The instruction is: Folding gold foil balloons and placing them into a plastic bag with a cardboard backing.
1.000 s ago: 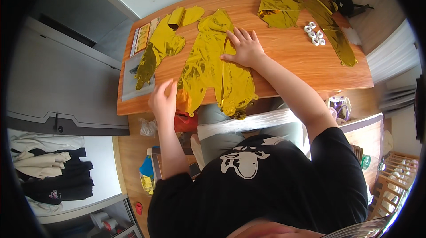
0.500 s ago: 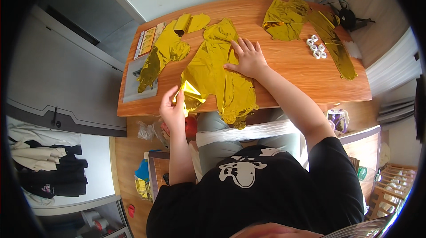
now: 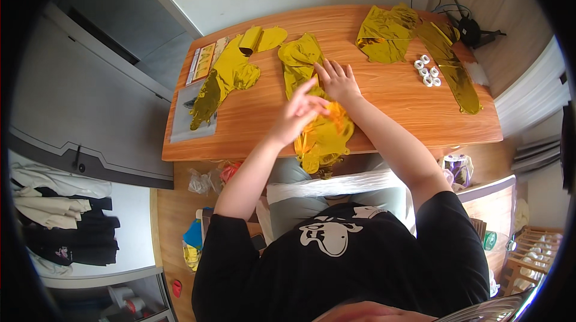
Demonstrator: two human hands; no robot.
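Observation:
A flat, uninflated gold foil balloon (image 3: pixel 300 61) lies on the wooden table in front of me, its lower end hanging past the near edge. My left hand (image 3: pixel 298 115), slightly blurred, pinches a flap of this balloon and holds it over the balloon's middle, where the foil glints orange. My right hand (image 3: pixel 341 84) rests flat with fingers stretched at the balloon's right edge, partly on the tabletop. To the left is another gold foil balloon (image 3: pixel 225 79), lying partly over a clear plastic packet (image 3: pixel 183 124).
More gold foil sheets (image 3: pixel 390 31) and a long gold foil strip (image 3: pixel 456 70) lie at the right of the wooden table (image 3: pixel 240 142). Several small white rolls (image 3: pixel 427 73) sit between them. A black router (image 3: pixel 471 29) with cables stands at the far right corner.
My left hand has moved right and up, carrying the balloon's left flap across its middle. The right hand stays in nearly the same place.

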